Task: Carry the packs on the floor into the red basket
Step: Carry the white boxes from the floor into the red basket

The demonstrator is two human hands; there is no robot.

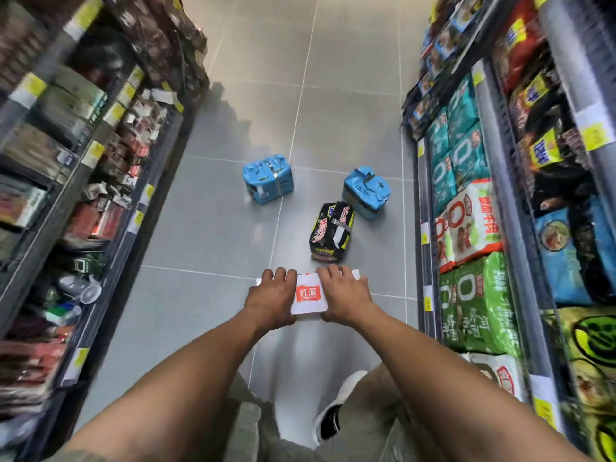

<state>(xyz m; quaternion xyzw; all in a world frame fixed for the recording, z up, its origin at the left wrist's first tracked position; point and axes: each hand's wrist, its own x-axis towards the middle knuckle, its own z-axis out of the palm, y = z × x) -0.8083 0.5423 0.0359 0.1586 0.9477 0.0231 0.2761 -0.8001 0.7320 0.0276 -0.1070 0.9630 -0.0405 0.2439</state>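
Both my hands grip a white box (308, 296) with a red label, held above the floor in the aisle. My left hand (271, 296) clasps its left side and my right hand (345, 293) its right side. On the grey tiles beyond lie three packs: a blue pack (268, 178) to the left, a second blue pack (366, 191) to the right, and a black pack (331, 231) just ahead of the box. No red basket is in view.
Stocked shelves (83, 181) line the left of the aisle, and shelves of noodle packs (483, 245) line the right. Grey floor tiles (206, 248) run between them. My right shoe (336, 408) and trouser legs show at the bottom.
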